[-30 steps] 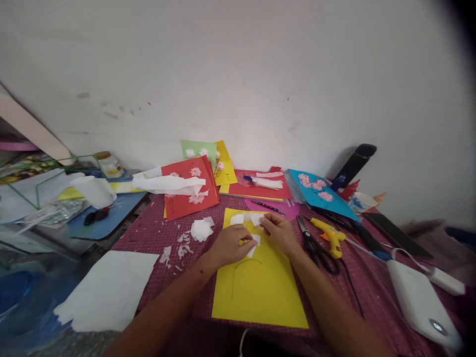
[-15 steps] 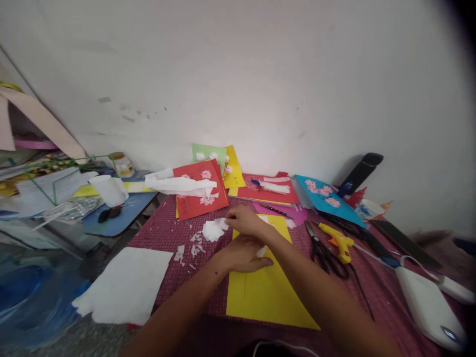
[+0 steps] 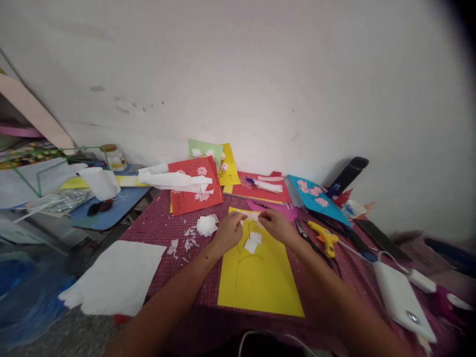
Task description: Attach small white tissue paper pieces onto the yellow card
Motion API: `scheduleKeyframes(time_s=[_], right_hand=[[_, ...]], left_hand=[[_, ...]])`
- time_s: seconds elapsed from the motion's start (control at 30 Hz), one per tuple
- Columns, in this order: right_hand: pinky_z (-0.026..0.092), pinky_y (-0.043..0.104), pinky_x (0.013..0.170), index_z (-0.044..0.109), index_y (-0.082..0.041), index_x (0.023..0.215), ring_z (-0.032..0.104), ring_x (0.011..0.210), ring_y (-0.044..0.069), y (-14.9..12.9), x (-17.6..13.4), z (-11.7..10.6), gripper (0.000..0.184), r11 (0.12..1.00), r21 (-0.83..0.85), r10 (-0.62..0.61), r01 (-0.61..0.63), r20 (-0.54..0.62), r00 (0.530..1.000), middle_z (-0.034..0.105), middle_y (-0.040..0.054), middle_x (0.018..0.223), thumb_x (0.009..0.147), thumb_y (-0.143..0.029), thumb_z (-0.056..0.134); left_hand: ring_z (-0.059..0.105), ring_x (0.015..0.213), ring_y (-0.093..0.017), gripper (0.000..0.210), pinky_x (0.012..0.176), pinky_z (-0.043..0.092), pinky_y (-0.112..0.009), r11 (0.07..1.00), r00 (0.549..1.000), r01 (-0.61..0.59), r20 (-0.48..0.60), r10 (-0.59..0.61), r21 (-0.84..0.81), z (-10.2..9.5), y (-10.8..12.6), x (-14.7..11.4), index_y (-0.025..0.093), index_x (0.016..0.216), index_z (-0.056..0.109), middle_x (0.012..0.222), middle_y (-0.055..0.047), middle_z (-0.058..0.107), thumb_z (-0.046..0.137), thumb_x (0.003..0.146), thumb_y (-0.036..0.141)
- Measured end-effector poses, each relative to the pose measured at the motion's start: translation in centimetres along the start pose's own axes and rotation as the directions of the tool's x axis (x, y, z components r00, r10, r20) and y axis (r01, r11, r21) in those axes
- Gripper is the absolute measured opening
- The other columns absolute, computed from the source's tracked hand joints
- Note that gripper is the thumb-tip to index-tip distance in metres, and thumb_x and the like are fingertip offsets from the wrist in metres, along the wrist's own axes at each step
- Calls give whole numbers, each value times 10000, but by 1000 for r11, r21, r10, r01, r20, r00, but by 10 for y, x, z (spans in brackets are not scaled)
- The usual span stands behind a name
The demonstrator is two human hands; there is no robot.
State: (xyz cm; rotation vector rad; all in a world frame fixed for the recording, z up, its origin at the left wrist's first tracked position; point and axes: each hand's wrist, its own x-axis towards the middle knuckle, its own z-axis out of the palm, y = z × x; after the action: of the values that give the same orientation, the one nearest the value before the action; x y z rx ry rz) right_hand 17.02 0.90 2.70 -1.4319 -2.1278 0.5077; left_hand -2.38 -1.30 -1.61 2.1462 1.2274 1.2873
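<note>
A sheet of yellow paper [image 3: 267, 282] with thin curved pencil lines lies on the checked cloth in front of me. Small white paper squares [image 3: 253, 243] overlap on its upper half. My left hand [image 3: 229, 231] is over the sheet's upper left, its fingers closed in a pinch; whatever they hold is too small to make out. Opposite it, my right hand [image 3: 277, 225] pinches a small piece of white paper at the sheet's top edge. More pale paper pieces [image 3: 250, 216] lie between the fingertips. Left of the sheet sits a stack of white paper pieces [image 3: 207, 225] beside torn scraps [image 3: 190, 243].
A white paper sheet [image 3: 115, 275] hangs over the table's left edge. Red cards [image 3: 195, 203] with pink flowers stand behind, near a blue card [image 3: 323, 213]. To the right lie scissors [image 3: 307, 238], a yellow glue gun [image 3: 327, 240] and a white power bank [image 3: 401, 297].
My right hand has drawn back from the white paper stack, uncrossing from over my left hand, to the sheet's upper right. My left hand has moved up and left, uncovering the white squares.
</note>
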Motion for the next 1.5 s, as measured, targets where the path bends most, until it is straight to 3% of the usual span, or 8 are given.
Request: scheduleKeyframes(time_s=[0.13,0.23,0.5,0.73,0.97,1.2,1.4,1.5], right_hand=[[368,234,610,658,-169,845,563,690,150,13,-38,10,150,998,-55,-1,9,150,989,652,43,814,756,-190,539],[381,240,662,644,-165,995,559,749,156,12,-48,20,283,994,-108,-18,32,127,992,626,74,944,716,-179,598],[393,260,731,670,-158,839,560,816,173,12,-52,21,181,987,-152,-42,58,103,994,617,88,932,844,-179,490],[408,269,728,677,-177,959,563,805,178,13,-52,19,192,988,-129,-72,88,124,990,622,78,947,794,-205,584],[405,269,726,663,-167,799,565,796,169,15,-53,27,171,992,-105,-73,75,19,997,625,69,866,849,-194,502],[371,257,609,604,-164,695,535,664,157,19,-46,23,195,993,119,17,-13,-31,999,601,19,696,825,-246,484],[322,237,519,561,-175,635,444,542,122,7,-47,20,191,909,398,126,-125,25,992,512,-26,587,777,-296,522],[278,230,477,567,-174,635,379,489,104,3,-50,21,178,856,480,184,-193,66,981,463,-41,545,752,-307,550]], left_hand=[[623,886,-157,329,827,494,-307,992,998,62,21,-61,-105,1,0,0,163,962,629,938,-57,674,389,785,24],[624,855,-152,287,796,494,-284,987,995,77,71,-68,-138,1,4,0,162,906,643,910,-51,681,408,788,46],[630,809,-150,258,755,496,-275,949,974,228,51,-222,-219,3,-2,1,154,957,637,878,-46,685,419,823,126],[618,826,-147,247,761,479,-259,966,981,184,93,-170,-183,3,0,0,156,907,656,893,-40,678,450,780,105],[620,831,-150,241,766,477,-257,969,980,175,128,-154,-174,2,3,-1,152,911,658,889,-44,685,454,788,120],[624,829,-149,291,747,486,-256,945,969,225,156,-191,-239,5,2,-1,160,1044,643,977,-56,685,482,803,183],[597,725,-113,502,622,466,-216,905,936,280,300,-183,-322,7,6,-3,169,1225,557,1100,-74,642,535,724,137],[591,710,-121,455,609,446,-212,901,934,283,306,-182,-330,6,9,-4,157,1192,578,917,-47,667,541,738,158]])
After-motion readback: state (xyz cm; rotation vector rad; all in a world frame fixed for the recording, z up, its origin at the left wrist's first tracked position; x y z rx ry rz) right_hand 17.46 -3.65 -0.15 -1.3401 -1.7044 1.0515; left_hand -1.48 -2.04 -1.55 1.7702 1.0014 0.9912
